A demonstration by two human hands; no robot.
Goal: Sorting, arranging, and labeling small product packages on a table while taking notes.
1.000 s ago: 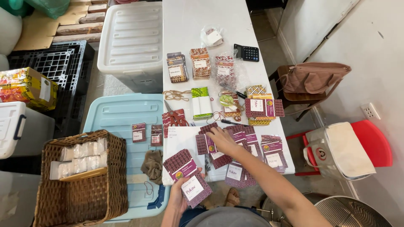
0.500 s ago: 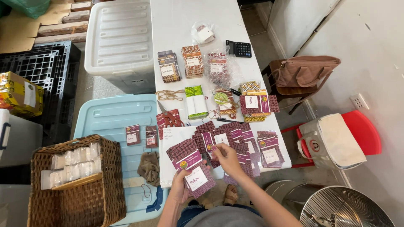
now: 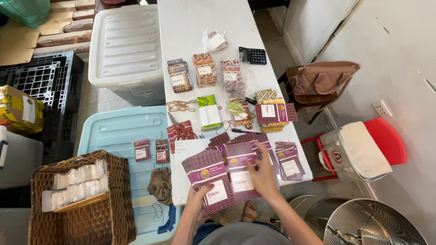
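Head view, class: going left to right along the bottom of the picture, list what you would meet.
wicker basket → brown cloth → left hand holding a maroon packet → right hand on another packet → metal drum

A single view is given, taken from a camera worn on the head and aimed steeply down. The long white surface [image 3: 190,27] is seen from its near end, running away toward the far edge of the frame. Both forearms enter from the near edge, close under the lens. Storage bins are taken in at left, chairs and a wall at right.
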